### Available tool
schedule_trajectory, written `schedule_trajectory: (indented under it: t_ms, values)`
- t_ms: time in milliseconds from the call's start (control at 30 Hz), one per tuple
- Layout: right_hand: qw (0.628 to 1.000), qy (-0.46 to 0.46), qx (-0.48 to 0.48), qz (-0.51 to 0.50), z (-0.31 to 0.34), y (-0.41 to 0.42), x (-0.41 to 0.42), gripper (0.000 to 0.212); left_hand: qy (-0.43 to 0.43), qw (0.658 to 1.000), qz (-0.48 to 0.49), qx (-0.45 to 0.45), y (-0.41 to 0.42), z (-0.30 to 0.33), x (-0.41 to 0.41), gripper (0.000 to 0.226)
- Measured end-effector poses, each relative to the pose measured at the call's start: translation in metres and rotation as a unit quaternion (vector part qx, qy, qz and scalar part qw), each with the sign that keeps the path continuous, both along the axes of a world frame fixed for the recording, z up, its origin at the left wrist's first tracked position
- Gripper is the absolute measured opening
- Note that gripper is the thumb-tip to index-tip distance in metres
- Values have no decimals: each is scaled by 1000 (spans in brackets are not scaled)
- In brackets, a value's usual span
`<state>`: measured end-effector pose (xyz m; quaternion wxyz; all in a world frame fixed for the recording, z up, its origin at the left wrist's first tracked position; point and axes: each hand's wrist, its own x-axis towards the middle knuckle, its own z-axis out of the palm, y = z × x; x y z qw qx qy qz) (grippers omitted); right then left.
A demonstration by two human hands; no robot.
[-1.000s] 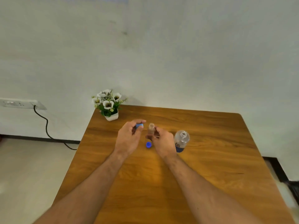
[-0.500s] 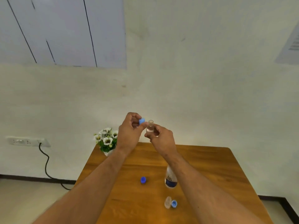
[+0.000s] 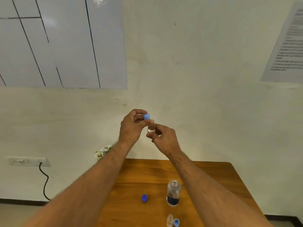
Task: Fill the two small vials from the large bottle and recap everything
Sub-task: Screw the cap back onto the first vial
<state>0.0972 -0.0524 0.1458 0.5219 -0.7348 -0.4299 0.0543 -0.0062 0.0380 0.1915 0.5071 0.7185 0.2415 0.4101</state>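
Observation:
My right hand (image 3: 164, 139) holds a small clear vial (image 3: 151, 128) upright, raised high in front of the wall. My left hand (image 3: 132, 126) pinches a light blue cap (image 3: 147, 116) right at the vial's mouth. On the wooden table (image 3: 218, 181) below stands the large clear bottle (image 3: 173, 192) with a dark blue label, its mouth uncovered. A dark blue cap (image 3: 144, 198) lies to its left. At the near edge a second small vial (image 3: 169, 220) stands beside another light blue cap (image 3: 176, 222).
A pot of white flowers (image 3: 102, 153) shows partly behind my left forearm at the table's far left corner. A wall socket (image 3: 27, 161) with a black cable is on the left wall. A printed sheet (image 3: 288, 46) hangs at upper right.
Both hands have risen from just above the table to well above it, and the view has tilted up. The cap has come closer to the vial's mouth.

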Motion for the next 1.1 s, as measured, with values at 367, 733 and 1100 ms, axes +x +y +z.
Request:
schedule_trajectory:
  t_ms: [367, 733, 1100]
  values:
    - [1000, 17, 2, 6, 1, -4, 3, 33, 57, 995, 9, 75, -7, 2, 8, 31]
    - [999, 26, 11, 14, -6, 0, 3, 24, 84, 992, -43, 80, -10, 7, 7, 34]
    - [999, 41, 29, 16, -4, 1, 7, 25, 68, 994, -63, 62, -4, 2, 9, 37]
